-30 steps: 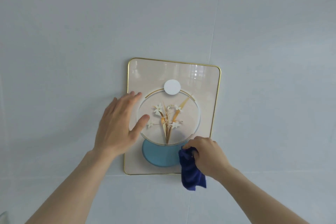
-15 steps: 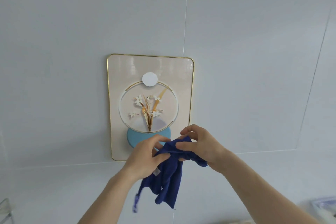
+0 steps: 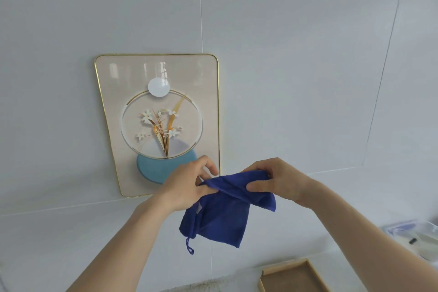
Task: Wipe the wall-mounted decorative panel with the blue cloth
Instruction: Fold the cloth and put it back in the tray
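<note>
The decorative panel (image 3: 156, 73) hangs on the pale wall, gold-framed, with a flower motif in a ring and a blue disc below. The blue cloth (image 3: 222, 216) is stretched between both hands in front of the panel's lower right corner, away from its surface. My left hand (image 3: 187, 185) pinches the cloth's left top edge. My right hand (image 3: 277, 180) grips the right top edge. The rest of the cloth droops, a small loop dangling at its lower left corner.
A wooden tray (image 3: 294, 277) lies at the bottom right on a light counter. A clear plastic container (image 3: 417, 232) sits at the right edge. The white wall (image 3: 308, 78) has thin tile seams.
My left hand left the panel and took hold of the cloth. Both hands pulled back from the panel and spread the cloth wider. The view shifted right and down.
</note>
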